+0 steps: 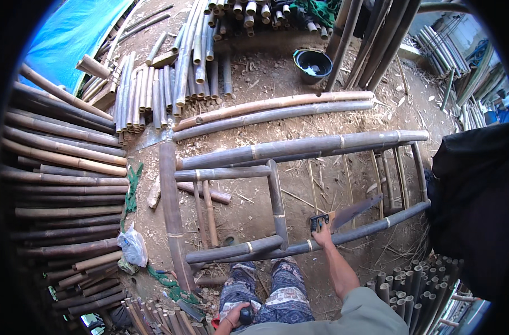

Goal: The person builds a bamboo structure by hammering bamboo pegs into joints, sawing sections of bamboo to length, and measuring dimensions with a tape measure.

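Observation:
A handsaw (356, 212) with a black handle is in my right hand (322, 232), its fingers wrapped round the grip. The blade points to the right over the near rail of a dark bamboo frame (335, 140); I cannot tell whether it touches the pole. Down by my left thigh, my left hand (232, 318) is curled on a small dark rounded object (246, 314) whose kind does not show. The frame lies before me, with long rails, short crosspieces and thin slats.
Two loose bamboo poles (277, 109) lie beyond the frame. Stacked poles (70, 183) line the left side, and upright cut lengths (413, 285) stand at lower right. A black bucket (312, 66) sits at the back. A plastic bag (133, 245) rests at left.

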A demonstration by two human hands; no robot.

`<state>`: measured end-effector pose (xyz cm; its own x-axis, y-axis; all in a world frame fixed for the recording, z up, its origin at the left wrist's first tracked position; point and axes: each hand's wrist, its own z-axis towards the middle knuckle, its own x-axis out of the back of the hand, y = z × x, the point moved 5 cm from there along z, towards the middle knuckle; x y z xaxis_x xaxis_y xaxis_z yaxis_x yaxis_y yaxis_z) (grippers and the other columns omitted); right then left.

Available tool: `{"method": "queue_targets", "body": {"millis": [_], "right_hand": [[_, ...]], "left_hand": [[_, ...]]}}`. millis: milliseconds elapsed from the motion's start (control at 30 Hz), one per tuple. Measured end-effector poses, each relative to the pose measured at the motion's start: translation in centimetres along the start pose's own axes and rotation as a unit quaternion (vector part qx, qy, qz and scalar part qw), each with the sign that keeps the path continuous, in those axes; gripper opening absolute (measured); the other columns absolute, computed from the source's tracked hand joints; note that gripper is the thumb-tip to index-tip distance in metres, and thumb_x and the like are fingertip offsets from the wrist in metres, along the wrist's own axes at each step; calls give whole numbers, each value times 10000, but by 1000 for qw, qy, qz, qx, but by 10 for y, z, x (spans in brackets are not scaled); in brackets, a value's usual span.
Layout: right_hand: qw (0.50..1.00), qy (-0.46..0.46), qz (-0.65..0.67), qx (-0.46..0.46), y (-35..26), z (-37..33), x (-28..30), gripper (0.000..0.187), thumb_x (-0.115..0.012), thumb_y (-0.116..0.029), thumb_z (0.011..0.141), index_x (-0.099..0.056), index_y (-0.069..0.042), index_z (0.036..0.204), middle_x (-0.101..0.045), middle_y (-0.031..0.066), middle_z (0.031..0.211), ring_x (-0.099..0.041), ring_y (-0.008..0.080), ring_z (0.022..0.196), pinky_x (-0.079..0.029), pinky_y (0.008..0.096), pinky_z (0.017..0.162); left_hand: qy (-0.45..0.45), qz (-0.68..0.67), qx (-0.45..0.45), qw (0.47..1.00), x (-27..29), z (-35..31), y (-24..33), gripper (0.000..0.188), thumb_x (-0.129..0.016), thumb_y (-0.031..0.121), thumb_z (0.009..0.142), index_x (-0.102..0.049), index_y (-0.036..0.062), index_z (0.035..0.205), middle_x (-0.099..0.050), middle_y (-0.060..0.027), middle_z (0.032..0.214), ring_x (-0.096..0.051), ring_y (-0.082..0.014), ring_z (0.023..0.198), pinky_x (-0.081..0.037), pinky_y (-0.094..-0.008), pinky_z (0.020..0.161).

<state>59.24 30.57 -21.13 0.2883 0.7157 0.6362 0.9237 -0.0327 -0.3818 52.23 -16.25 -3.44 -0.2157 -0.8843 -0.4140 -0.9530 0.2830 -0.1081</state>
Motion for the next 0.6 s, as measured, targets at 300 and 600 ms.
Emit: {"method": "queue_targets", "body": {"millis": [300, 600], "right_hand": [[996, -77, 48, -21, 15, 39, -26, 949, -705, -324, 716, -222, -27, 1477, -432, 308, 1368, -415, 395, 1299, -342, 410, 1086], [999, -25, -38, -17, 15, 50, -50, 918, -740, -297, 706, -286, -4, 1447, -473, 294, 1332, -476, 374, 1248, -366, 387, 1071]], "left_hand": [[133, -3, -22, 991, -23, 9, -43, 184, -672, 250, 826, -677, 104, 937, -658, -25, 803, -612, -150, 689, -513, -286, 659], [133, -78, -31, 987, 3, 16, -63, 268, -615, 297, 847, -654, 67, 978, -669, -73, 877, -628, -192, 761, -510, -313, 724]]}}
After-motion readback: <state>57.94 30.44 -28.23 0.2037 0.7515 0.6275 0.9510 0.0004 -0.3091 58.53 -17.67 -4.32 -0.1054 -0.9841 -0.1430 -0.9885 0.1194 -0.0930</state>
